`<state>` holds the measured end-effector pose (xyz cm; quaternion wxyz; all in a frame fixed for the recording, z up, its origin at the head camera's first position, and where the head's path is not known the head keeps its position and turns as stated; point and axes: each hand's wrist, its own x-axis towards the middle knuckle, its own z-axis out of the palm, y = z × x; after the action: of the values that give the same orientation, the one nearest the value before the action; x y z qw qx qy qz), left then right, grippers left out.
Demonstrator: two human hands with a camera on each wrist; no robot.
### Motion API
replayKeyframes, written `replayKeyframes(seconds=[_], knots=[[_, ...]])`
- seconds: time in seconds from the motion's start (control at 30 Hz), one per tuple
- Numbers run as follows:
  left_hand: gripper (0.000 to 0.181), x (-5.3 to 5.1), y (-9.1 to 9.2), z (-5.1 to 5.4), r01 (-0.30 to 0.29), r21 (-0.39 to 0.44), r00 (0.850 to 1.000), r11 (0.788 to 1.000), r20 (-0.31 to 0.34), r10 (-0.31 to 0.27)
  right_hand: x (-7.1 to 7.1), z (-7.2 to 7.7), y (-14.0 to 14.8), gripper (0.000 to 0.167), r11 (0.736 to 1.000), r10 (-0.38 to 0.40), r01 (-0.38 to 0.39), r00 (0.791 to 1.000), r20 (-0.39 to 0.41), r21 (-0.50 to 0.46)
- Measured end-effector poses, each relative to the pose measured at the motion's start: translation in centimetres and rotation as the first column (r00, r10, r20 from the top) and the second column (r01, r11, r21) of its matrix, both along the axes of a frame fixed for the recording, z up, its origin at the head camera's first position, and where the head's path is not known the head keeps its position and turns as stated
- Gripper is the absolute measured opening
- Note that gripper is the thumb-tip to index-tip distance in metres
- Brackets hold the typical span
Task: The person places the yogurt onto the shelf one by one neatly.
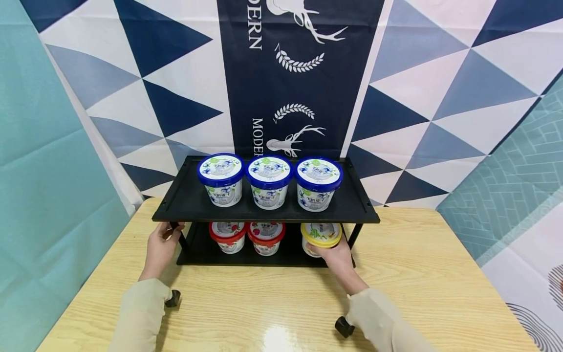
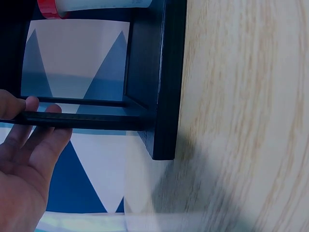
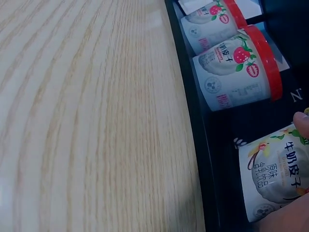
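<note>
A black two-tier shelf (image 1: 272, 214) stands on the table. My left hand (image 1: 162, 247) grips its front left post (image 2: 82, 121), thumb on one side and fingers on the other. On the right of the lower tier, my right hand (image 1: 336, 256) holds a yellow-lidded tub (image 1: 321, 234); its white side with printed lettering faces the right wrist camera. Left of it on that tier sit two red-lidded tubs (image 1: 227, 236) with strawberry prints. Three blue-lidded tubs (image 1: 269, 181) stand in a row on the upper tier. The upper tier's front edge partly covers the lower tubs' lids.
The shelf rests on a light wood table (image 1: 264, 298), near its back edge. Behind it hangs a patterned cloth (image 1: 299, 88) with triangles and deer prints. Black straps or mounts sit at both wrists. The shelf's front right post (image 1: 354, 235) stands just right of my right hand.
</note>
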<state>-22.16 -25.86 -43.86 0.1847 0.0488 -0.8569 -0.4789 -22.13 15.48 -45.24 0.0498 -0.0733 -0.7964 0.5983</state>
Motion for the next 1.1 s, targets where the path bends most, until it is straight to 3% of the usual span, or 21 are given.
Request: replayKeyframes(seconds=[1.1], knots=[[0.018, -0.1, 0.1, -0.1, -0.016, 0.012, 1.000, 1.000, 0.002, 0.016, -0.3, -0.8, -1.1, 0.089, 0.999, -0.024, 0.024, 1.000, 0.001, 0.026]])
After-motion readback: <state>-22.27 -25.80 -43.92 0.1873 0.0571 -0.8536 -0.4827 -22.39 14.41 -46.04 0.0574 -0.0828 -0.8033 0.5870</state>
